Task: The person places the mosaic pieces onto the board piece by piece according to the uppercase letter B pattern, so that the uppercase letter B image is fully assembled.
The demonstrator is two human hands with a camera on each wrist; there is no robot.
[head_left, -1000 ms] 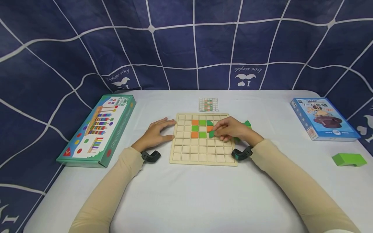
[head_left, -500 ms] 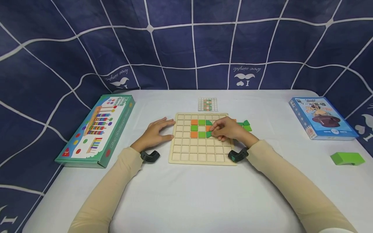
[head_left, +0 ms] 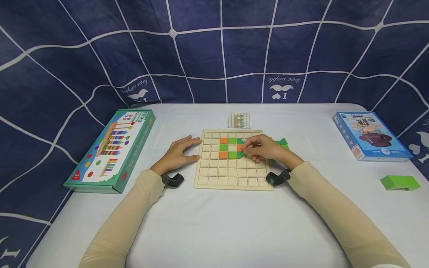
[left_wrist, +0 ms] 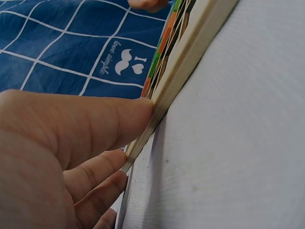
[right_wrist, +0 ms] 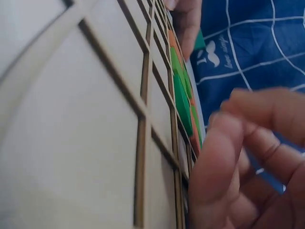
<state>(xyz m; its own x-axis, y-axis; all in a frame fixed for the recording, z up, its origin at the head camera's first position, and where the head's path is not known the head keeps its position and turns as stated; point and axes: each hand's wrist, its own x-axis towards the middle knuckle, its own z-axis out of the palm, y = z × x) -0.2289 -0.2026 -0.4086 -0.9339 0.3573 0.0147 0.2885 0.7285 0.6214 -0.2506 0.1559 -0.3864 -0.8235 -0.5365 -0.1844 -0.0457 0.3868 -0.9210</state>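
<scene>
Green rounded piece [head_left: 240, 155] mid-frame sits just left of the right hand [head_left: 263, 147], can't tell if it's pinching; spread left hand [head_left: 177, 155] is way farther.

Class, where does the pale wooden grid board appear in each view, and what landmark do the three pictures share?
Head: the pale wooden grid board lies just below centre, slightly right.
Left wrist: the board runs from the top, right of centre, down leftward.
Right wrist: the board fills most of the left half.
Shared landmark: the navy cloth with white lines.
</scene>
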